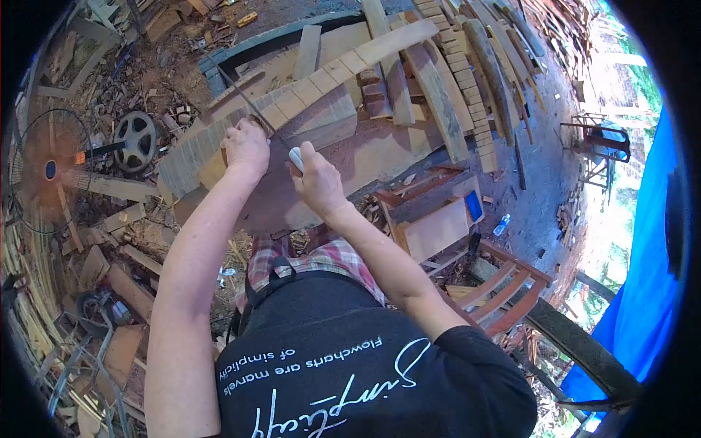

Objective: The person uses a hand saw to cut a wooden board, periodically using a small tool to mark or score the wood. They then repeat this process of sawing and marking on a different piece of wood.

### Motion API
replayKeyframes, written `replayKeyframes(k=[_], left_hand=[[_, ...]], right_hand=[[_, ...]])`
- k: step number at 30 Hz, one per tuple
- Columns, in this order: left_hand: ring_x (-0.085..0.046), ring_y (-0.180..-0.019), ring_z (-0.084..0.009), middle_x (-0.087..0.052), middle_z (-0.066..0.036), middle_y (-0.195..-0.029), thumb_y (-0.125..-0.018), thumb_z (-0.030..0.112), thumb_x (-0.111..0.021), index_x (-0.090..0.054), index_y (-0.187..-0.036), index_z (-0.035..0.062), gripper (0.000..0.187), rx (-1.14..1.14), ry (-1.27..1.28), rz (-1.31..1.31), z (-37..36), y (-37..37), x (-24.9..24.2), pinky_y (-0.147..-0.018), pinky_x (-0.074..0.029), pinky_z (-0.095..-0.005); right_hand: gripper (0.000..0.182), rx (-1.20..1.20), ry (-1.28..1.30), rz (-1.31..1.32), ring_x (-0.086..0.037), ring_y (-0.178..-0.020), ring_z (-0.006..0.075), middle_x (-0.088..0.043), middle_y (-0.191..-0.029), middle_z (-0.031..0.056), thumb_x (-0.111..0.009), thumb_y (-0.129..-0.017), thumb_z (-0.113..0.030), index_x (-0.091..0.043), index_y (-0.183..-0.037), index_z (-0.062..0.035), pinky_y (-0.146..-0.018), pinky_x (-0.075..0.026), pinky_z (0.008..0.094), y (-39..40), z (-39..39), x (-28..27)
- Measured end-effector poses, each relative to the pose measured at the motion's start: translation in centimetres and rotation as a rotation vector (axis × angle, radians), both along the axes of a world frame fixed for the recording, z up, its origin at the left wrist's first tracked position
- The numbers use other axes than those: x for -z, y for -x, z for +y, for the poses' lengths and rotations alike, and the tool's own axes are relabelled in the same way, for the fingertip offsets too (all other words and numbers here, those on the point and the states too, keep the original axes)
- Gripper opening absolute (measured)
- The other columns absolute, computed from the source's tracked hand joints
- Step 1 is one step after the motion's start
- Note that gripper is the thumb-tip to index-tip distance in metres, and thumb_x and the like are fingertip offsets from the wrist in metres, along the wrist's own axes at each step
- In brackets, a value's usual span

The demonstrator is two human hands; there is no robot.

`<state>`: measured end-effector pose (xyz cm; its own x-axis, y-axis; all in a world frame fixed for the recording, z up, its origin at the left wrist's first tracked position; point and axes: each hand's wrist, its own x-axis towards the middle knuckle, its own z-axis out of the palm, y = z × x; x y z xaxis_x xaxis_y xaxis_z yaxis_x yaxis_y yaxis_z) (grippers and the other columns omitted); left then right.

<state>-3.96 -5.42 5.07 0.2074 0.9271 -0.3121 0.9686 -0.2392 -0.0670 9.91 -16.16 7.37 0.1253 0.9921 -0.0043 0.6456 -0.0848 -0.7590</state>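
Observation:
My right hand is closed around the pale handle of a handsaw. Its long, narrow dark blade slants up and left across a plank. That curved wooden plank has evenly spaced lines across it and lies over the workbench. Curled fingers of my left hand grip the plank's near-left end, close beside the blade. Beneath my left hand is a block faced with narrow strips. The fingertips of the left hand are partly hidden.
More lined and plain boards lie across the bench's right side. A standing fan and a spoked wheel are at left. Wooden chair frames, a water bottle and a blue tarp are at right. Scraps litter the ground.

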Motion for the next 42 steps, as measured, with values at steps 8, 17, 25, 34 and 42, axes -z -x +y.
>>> replayKeyframes(k=[8,17,25,34,42], left_hand=[[-0.056,-0.100,-0.0376,-0.054,-0.019,-0.110,-0.086,0.030,-0.061,-0.053,-0.116,-0.0059,0.047,-0.010,0.017,-0.019,0.1,-0.5,-0.2,-0.075,-0.050,-0.0546],[-0.056,-0.099,-0.0370,-0.054,-0.020,-0.111,-0.087,0.023,-0.057,-0.053,-0.116,-0.0054,0.040,-0.019,0.013,-0.010,0.1,-0.6,-0.2,-0.076,-0.050,-0.0547],[-0.056,-0.098,-0.0374,-0.054,-0.021,-0.110,-0.085,0.018,-0.055,-0.052,-0.115,-0.0075,0.039,-0.015,0.016,0.032,0.2,-0.8,0.6,-0.073,-0.049,-0.0558],[-0.054,-0.098,-0.0389,-0.053,-0.021,-0.112,-0.085,0.018,-0.054,-0.054,-0.112,-0.0091,0.038,-0.008,0.003,-0.022,0.4,-0.5,0.4,-0.072,-0.049,-0.0558],[-0.054,-0.099,-0.0399,-0.052,-0.021,-0.113,-0.085,0.018,-0.053,-0.055,-0.114,-0.0088,0.039,0.002,-0.018,0.007,-0.1,-0.3,0.7,-0.074,-0.049,-0.0558]], right_hand=[[0.020,-0.008,0.086,-0.006,-0.058,-0.076,0.0446,-0.058,-0.078,0.0219,-0.061,-0.088,-0.019,-0.048,-0.091,-0.0044,-0.060,-0.046,0.0482,-4.1,-9.4,-2.3],[0.024,-0.006,0.050,-0.017,-0.059,-0.080,0.0447,-0.060,-0.086,0.0222,-0.061,-0.086,-0.021,-0.046,-0.100,-0.0068,-0.064,-0.048,0.0517,-0.5,-0.9,-0.9],[0.024,-0.036,0.077,0.003,-0.057,-0.078,0.0474,-0.058,-0.079,0.0250,-0.062,-0.088,-0.021,-0.046,-0.096,-0.0047,-0.061,-0.044,0.0509,-3.4,-6.4,-2.0],[0.024,-0.026,0.101,-0.038,-0.059,-0.075,0.0448,-0.059,-0.083,0.0229,-0.059,-0.088,-0.023,-0.046,-0.097,-0.0052,-0.062,-0.047,0.0508,-3.1,-6.8,-2.2],[0.024,-0.059,-0.001,-0.019,-0.057,-0.079,0.0474,-0.058,-0.080,0.0253,-0.061,-0.087,-0.019,-0.043,-0.096,-0.0045,-0.063,-0.044,0.0514,-0.6,0.4,0.1]])
